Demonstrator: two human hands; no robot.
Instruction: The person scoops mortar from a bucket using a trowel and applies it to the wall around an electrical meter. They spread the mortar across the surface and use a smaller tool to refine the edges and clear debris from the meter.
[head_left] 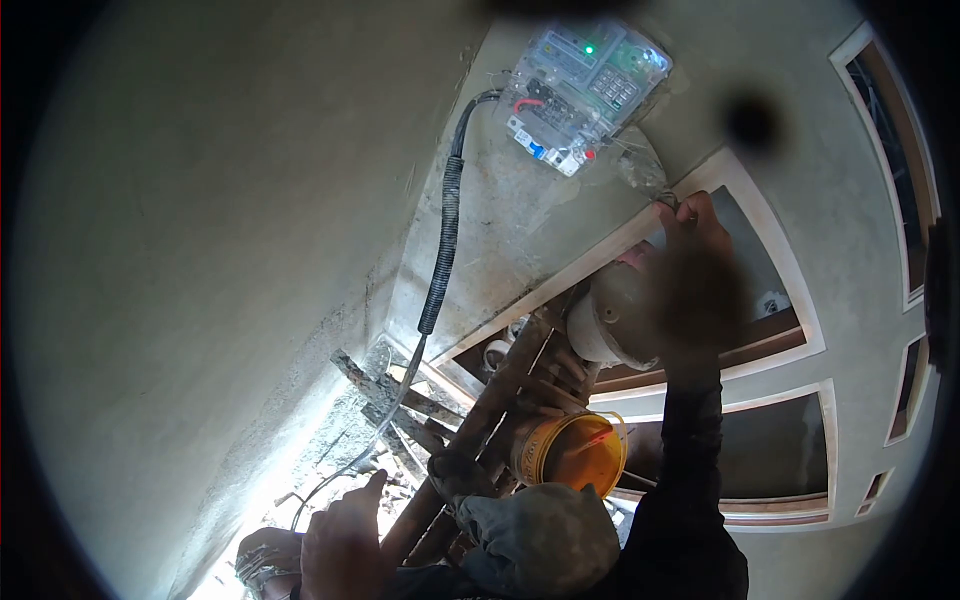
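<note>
My right hand reaches up to the corner of a pale window frame, its fingers curled together at the wall edge. I cannot tell what they hold; a dark smudge on the lens covers the wrist. Low on the left, my left hand is raised with a finger extended and nothing visible in it. Beyond the right hand's corner, a clear-cased electric meter with a keypad and green light is on the wall. From it a black corrugated conduit runs down, its cable passing above the left hand.
Wooden scaffold poles run below me, with a dark shoe and a grey trouser leg over them. A yellow bucket and a whitish bucket stand by the windows. Bright rubble lies lower down beside the plastered wall.
</note>
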